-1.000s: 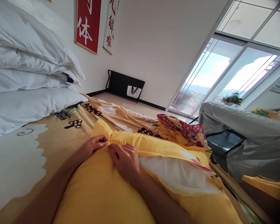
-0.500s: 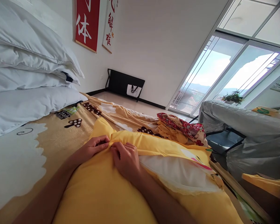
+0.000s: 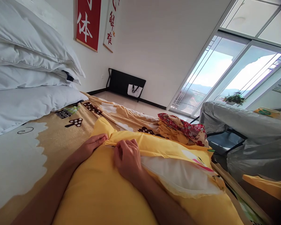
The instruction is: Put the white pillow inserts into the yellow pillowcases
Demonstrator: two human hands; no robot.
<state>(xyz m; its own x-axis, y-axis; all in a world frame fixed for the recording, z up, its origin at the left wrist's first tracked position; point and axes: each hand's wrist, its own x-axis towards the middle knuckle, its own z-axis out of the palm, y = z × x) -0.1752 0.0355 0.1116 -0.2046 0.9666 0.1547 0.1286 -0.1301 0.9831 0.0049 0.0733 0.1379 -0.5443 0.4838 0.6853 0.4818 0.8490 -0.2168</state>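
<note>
The pillow lies on the bed in front of the person. Its yellow cover gapes along the right side. Both hands meet at the cover's far edge, near a bunched corner. The right hand is curled narrow on that edge, and the left hand lies beside it with straight fingers.

The thin edge could slip free, or the bunched cloth could pucker and catch, because the filling bulges against it.

The right fingertips and left thumb are buried in the fold, so the left's grip is unclear. Zip or plain hem, I cannot tell. The pillow's near end is cut off.
</note>
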